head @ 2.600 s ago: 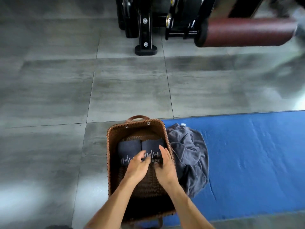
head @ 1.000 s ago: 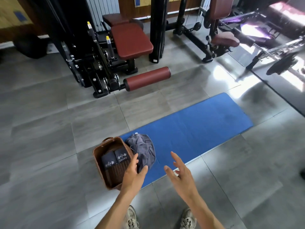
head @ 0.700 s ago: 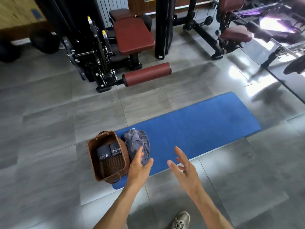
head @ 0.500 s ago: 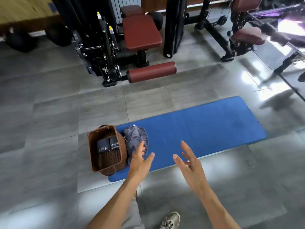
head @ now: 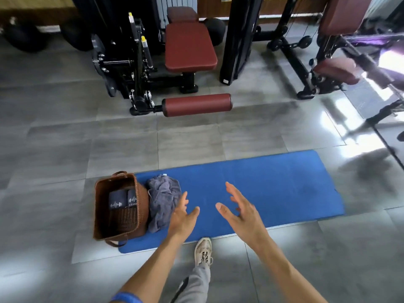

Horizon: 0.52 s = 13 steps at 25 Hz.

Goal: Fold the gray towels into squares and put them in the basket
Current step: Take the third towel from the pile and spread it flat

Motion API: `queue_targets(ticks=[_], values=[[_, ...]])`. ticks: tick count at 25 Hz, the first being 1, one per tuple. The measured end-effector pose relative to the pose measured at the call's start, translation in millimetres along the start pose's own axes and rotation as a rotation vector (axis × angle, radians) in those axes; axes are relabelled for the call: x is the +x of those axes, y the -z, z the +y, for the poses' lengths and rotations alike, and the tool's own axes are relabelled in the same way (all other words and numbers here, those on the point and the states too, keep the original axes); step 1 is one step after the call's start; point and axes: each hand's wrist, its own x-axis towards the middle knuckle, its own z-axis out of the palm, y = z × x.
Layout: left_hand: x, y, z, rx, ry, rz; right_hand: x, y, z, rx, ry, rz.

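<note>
Two folded towels (head: 122,200) already lie side by side at the far end of the basket (head: 119,207), which stands on the floor at the left end of the blue mat (head: 273,182). A crumpled gray towel (head: 162,200) lies on the mat just beside the basket's right wall, not yet folded. Both hands are held out in the air in front of the person and carry nothing: the left hand (head: 182,217) hangs above the mat close to the right edge of the crumpled towel, its fingers straight and loosely spread, and the right hand (head: 241,209) is held apart from it over the middle of the mat, its fingers likewise spread. One shoe (head: 203,251) stands at the mat's near edge. The step in hand looks like the gap between putting away one towel and starting on the next. The next move calls for taking up the crumpled towel, most likely with the nearer left hand, and spreading it flat on the bare stretch of mat to the right before folding it square.
</note>
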Motion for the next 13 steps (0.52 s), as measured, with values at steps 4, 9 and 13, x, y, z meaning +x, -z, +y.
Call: queue_targets(ticks=[4, 9, 13], values=[[44, -25, 32, -0.047, 0.017, -0.020, 49, 22, 6, -0.004, -0.040, -0.019], [76, -34, 34, -0.060, 0.068, 0.037, 85, 25, 15, -0.042, -0.074, -0.129], [89, -49, 33, -0.105, 0.100, 0.101, 113, 36, 22, -0.089, -0.057, -0.218]])
